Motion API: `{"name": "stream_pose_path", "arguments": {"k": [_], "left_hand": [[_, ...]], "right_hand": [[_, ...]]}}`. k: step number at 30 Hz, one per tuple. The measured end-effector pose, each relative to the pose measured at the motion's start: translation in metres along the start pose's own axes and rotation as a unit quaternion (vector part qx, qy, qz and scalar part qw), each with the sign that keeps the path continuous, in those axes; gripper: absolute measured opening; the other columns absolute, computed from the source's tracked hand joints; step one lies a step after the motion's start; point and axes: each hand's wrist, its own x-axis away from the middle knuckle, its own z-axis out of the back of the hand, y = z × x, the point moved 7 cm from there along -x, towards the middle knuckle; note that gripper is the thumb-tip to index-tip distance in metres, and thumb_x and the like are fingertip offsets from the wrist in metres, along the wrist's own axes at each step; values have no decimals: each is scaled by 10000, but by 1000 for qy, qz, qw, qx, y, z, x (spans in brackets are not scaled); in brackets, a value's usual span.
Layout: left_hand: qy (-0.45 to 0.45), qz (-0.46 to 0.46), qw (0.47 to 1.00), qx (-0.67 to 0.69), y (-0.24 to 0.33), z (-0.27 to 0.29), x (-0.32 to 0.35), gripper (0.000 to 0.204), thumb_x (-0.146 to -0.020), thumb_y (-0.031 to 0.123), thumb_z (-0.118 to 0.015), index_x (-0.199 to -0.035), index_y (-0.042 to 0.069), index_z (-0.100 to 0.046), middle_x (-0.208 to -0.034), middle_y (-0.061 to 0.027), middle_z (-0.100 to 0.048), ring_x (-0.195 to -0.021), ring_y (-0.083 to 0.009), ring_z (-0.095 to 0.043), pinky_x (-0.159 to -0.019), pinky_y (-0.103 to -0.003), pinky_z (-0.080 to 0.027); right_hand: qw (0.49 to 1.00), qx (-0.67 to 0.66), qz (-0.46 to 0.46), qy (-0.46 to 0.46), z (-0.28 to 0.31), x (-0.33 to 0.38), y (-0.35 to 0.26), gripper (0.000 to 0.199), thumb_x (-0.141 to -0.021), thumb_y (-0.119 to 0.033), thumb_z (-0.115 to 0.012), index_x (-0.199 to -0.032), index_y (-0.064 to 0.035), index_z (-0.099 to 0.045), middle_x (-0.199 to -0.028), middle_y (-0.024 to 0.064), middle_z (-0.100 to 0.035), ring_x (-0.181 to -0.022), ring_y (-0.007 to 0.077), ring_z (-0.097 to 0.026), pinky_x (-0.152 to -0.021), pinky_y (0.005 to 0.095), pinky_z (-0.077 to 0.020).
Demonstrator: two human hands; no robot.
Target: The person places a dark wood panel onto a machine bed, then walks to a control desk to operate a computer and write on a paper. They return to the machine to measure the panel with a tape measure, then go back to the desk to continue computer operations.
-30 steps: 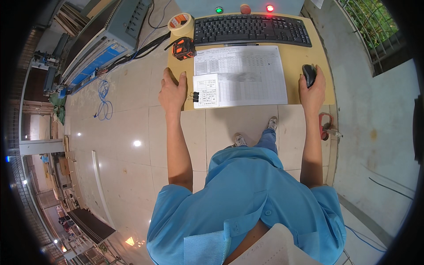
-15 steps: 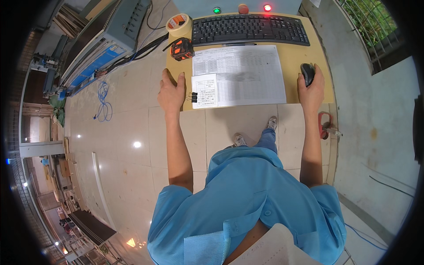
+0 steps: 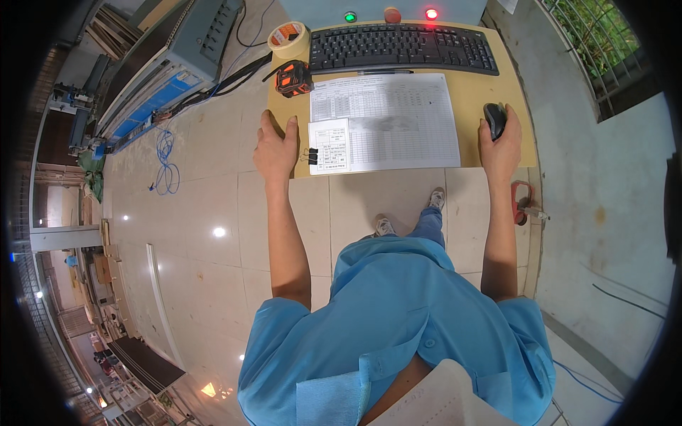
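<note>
My right hand (image 3: 503,148) is closed around a black computer mouse (image 3: 494,121) at the right side of a yellow board-like desktop (image 3: 469,99). At the opposite side, my left hand (image 3: 275,148) grips the board's left edge, thumb on top and the other fingers curled over the side, their tips hidden. Between my hands lies a printed table sheet (image 3: 405,135). A smaller printed card (image 3: 332,145) with a black binder clip (image 3: 312,156) rests on its lower left corner, close to my left thumb.
Beyond the sheet are a black keyboard (image 3: 405,48), a pen (image 3: 383,72), an orange-and-black tape measure (image 3: 293,78) and a tape roll (image 3: 288,41). A green light (image 3: 349,16), red button (image 3: 391,15) and lit red light (image 3: 431,13) line the back. A wall (image 3: 590,192) stands right.
</note>
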Motion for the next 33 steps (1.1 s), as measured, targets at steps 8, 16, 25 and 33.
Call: {"name": "stream_pose_path", "arguments": {"k": [8, 16, 25, 33], "left_hand": [[-1, 2, 1000, -1, 2, 3, 1, 747, -960, 570, -587, -1531, 112, -434, -1288, -241, -662, -1070, -451, -700, -892, -525, -559], [5, -4, 1000, 11, 2, 2, 2, 747, -961, 566, -586, -1529, 105, -438, -1294, -243, -660, -1077, -448, -698, -899, -521, -557], [-1, 1, 1000, 8, 3, 4, 2, 746, -963, 566, -582, -1524, 94, -445, -1284, -242, -663, -1069, -446, -702, -893, -520, -560], [-5, 10, 1000, 14, 4, 6, 3, 742, -956, 571, -584, -1515, 99, -462, -1282, -238, -669, -1091, -436, -697, -910, -512, -551]], "right_hand": [[1000, -3, 0, 3, -1, 1, 1, 631, -910, -264, -733, -1457, -56, -497, -1394, 197, -600, -1289, 384, -567, -1037, 484, -489], [1000, -7, 4, 4, -1, 1, 2, 629, -908, -266, -731, -1456, -63, -498, -1387, 199, -601, -1287, 390, -565, -1035, 490, -489], [1000, 1, 10, 5, -1, 1, 1, 627, -910, -262, -729, -1454, -60, -494, -1384, 200, -600, -1284, 391, -563, -1030, 491, -490], [1000, -3, 17, 7, -1, 1, 0, 622, -910, -259, -728, -1450, -51, -497, -1374, 205, -603, -1273, 396, -565, -1034, 491, -484]]}}
